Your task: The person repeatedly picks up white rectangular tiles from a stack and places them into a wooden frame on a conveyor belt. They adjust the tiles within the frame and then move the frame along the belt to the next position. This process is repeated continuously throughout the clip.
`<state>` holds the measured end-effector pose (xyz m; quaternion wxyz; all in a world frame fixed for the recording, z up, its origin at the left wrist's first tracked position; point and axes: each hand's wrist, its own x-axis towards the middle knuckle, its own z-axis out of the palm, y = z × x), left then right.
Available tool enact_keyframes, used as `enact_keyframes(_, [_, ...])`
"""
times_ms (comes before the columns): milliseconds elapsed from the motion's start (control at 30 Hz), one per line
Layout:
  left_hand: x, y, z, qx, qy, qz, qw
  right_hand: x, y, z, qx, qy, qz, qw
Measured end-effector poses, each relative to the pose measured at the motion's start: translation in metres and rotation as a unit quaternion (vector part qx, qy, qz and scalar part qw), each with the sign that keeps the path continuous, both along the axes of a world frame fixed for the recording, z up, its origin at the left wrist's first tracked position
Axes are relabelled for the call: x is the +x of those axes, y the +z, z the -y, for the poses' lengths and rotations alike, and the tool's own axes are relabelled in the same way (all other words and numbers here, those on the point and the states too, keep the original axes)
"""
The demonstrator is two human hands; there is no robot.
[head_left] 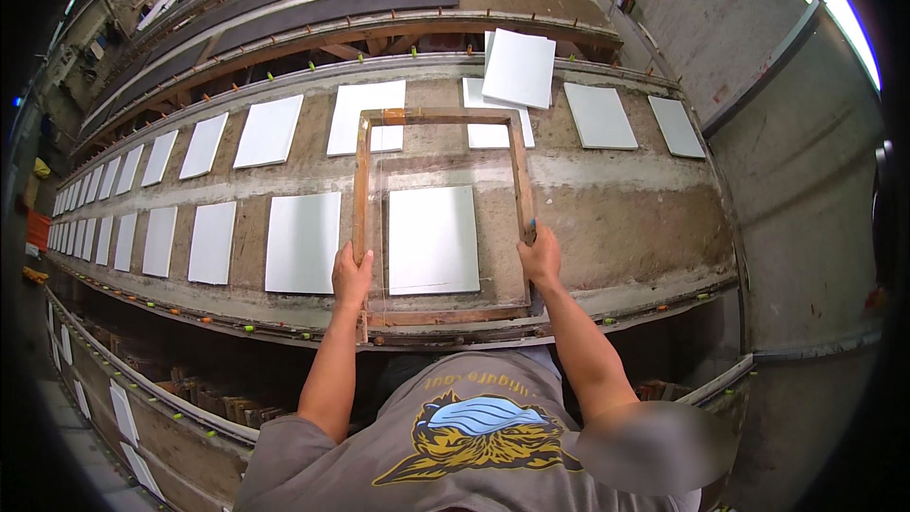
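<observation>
My left hand (pixel 352 275) grips the left side of a rectangular wooden frame (pixel 445 117), near its lower half. On the opposite side, my right hand (pixel 541 254) is closed around the right bar. The frame is held over the long table, and its opening looks see-through; whether a fine mesh spans it I cannot tell. A white rectangular sheet (pixel 432 237) shows through the opening, lying on the brown tabletop. Just left of the frame lies another white sheet (pixel 302 242). Beyond its top bar, a stack of white sheets (pixel 518 68) sits askew over one more.
Two rows of white sheets run along the long table (pixel 626 218) to the far left. Small coloured clips line its edges. Dark-topped tables (pixel 332 17) stand beyond, and a grey wall (pixel 806 161) rises at the right. Another table (pixel 180 446) lies at lower left.
</observation>
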<state>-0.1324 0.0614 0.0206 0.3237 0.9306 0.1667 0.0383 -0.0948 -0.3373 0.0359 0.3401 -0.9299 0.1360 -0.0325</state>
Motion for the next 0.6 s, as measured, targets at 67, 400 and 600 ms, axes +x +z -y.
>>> enact_keyframes(67, [0.008, 0.019, 0.022, -0.013, -0.001, 0.010, 1.000, 0.011, 0.003, 0.021, -0.014, 0.011, 0.028, 0.999])
enact_keyframes(400, [0.027, 0.025, 0.190, -0.053, 0.014, 0.028, 0.998, 0.030, 0.006, 0.182, -0.024, 0.009, -0.002, 1.000])
enact_keyframes(600, [0.022, -0.017, 0.273, -0.082, -0.003, 0.013, 0.997, 0.020, -0.022, 0.273, -0.050, -0.001, -0.052, 0.997])
